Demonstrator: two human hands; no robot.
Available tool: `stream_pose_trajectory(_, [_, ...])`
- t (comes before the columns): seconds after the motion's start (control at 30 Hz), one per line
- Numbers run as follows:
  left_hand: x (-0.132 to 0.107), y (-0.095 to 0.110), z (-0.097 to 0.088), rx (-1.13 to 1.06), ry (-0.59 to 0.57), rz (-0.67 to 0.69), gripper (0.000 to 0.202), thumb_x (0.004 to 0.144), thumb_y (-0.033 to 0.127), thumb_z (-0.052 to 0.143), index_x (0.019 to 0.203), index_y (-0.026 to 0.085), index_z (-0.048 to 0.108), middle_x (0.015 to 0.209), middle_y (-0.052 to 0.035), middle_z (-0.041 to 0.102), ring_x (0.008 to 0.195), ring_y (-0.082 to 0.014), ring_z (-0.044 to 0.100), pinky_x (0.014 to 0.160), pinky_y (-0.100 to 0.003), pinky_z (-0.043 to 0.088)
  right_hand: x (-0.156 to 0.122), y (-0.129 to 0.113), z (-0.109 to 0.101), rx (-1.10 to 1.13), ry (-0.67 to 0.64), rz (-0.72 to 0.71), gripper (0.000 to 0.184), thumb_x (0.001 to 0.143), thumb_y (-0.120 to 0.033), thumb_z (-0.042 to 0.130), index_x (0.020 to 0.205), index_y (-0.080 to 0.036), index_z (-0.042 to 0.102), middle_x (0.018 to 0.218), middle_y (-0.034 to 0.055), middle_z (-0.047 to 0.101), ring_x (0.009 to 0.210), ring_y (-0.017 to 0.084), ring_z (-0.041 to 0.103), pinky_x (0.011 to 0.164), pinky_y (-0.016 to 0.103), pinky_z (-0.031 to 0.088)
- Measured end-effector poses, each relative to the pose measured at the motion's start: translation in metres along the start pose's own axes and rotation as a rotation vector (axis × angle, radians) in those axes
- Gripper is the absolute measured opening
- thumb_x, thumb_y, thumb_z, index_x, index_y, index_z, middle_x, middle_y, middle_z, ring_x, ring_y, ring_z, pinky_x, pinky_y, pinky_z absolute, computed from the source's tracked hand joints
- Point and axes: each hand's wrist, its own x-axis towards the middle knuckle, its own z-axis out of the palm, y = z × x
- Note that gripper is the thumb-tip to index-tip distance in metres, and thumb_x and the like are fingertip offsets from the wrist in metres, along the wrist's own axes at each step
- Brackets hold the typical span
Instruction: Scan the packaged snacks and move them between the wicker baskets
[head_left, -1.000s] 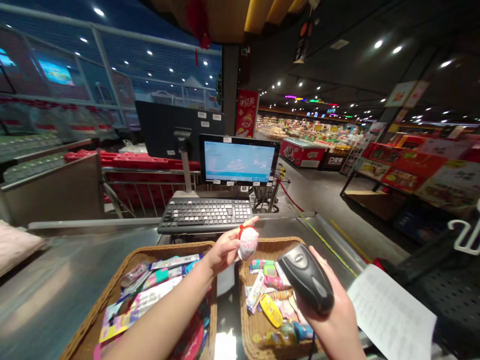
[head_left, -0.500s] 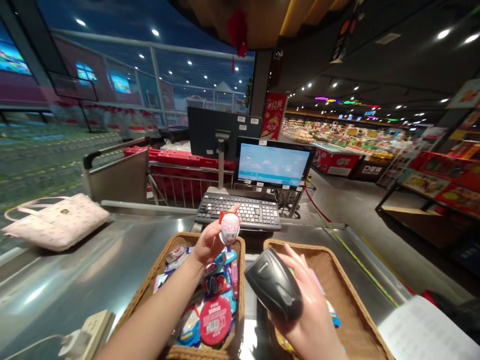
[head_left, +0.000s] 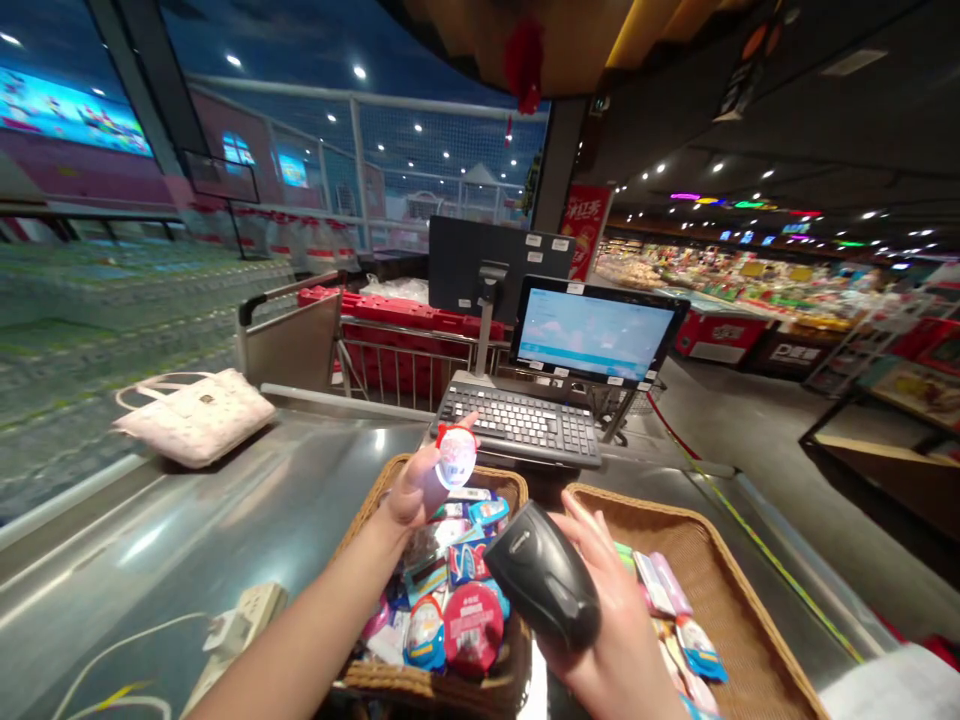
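Egg toy (head_left: 455, 457) pinched in my left hand (head_left: 415, 490) fingertips: light, smooth, probably slippery. Right hand (head_left: 600, 610) grips scanner (head_left: 544, 585) beside it.

Two baskets sit side by side on the worktop (head_left: 225, 520): the left basket (head_left: 375, 505) full of packets, the right basket (head_left: 720, 590) with packets along its near-left side. Behind them lies the keyboard (head_left: 521, 425), with the monitor (head_left: 596, 335) behind it. A handbag (head_left: 196, 416) lies far left, and a power strip (head_left: 240, 625) at near left.

Black scanner (head_left: 546, 588), tan woven baskets (head_left: 720, 560), seemingly red-and-white egg (head_left: 455, 456)
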Motion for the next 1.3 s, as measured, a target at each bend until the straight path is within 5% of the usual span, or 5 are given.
stream_pose_trajectory(0.27, [-0.006,-0.001,-0.024,0.185,-0.016,-0.015,0.077,0.079,0.033,0.067,0.149,0.013,0.041,0.109,-0.0092,0.070,0.078,-0.0138,0.063,0.068,-0.021,0.047,0.001,-0.008,0.002,0.021,-0.003,0.032,0.043,0.082,-0.025,0.063,0.125,-0.025,0.060,0.131,0.0113,0.060,0.138,0.036,0.045,0.111,0.063,0.038])
stream_pose_trajectory(0.4, [-0.009,-0.007,-0.047,0.482,-0.006,0.022,0.068,0.082,0.039,0.064,0.145,0.017,0.050,0.128,-0.0099,0.065,0.111,-0.0250,0.061,0.098,-0.033,0.046,-0.005,-0.004,0.006,0.015,-0.006,0.101,0.052,0.080,-0.022,0.062,0.131,-0.026,0.054,0.135,0.0108,0.058,0.140,0.037,0.042,0.112,0.065,0.036])
stream_pose_trajectory(0.53, [-0.016,-0.013,-0.065,0.753,0.014,0.015,0.059,0.083,0.045,0.063,0.135,0.017,0.060,0.152,-0.0096,0.046,0.144,-0.0318,0.034,0.123,-0.047,0.015,-0.010,0.000,0.011,0.029,-0.046,0.145,0.047,0.080,-0.020,0.062,0.126,-0.025,0.058,0.133,0.0097,0.060,0.142,0.035,0.040,0.115,0.063,0.032])
stream_pose_trajectory(0.87, [-0.034,-0.023,-0.094,1.307,-0.055,-0.090,0.045,0.091,0.047,0.048,0.116,0.018,0.072,0.145,-0.0111,0.054,0.147,-0.0310,0.030,0.123,-0.053,0.017,-0.011,0.006,0.018,0.059,-0.068,0.186,0.047,0.080,-0.025,0.065,0.126,-0.024,0.058,0.134,0.0106,0.060,0.141,0.037,0.041,0.114,0.064,0.031])
stream_pose_trajectory(1.3, [-0.069,-0.019,-0.094,1.900,-0.256,-0.230,0.033,0.090,0.021,0.042,0.085,0.016,0.074,0.143,-0.0126,0.055,0.143,-0.0301,0.037,0.123,-0.053,0.018,-0.016,0.010,0.016,0.083,-0.076,0.213,0.047,0.080,-0.023,0.064,0.127,-0.024,0.057,0.134,0.0095,0.059,0.141,0.036,0.040,0.116,0.066,0.027])
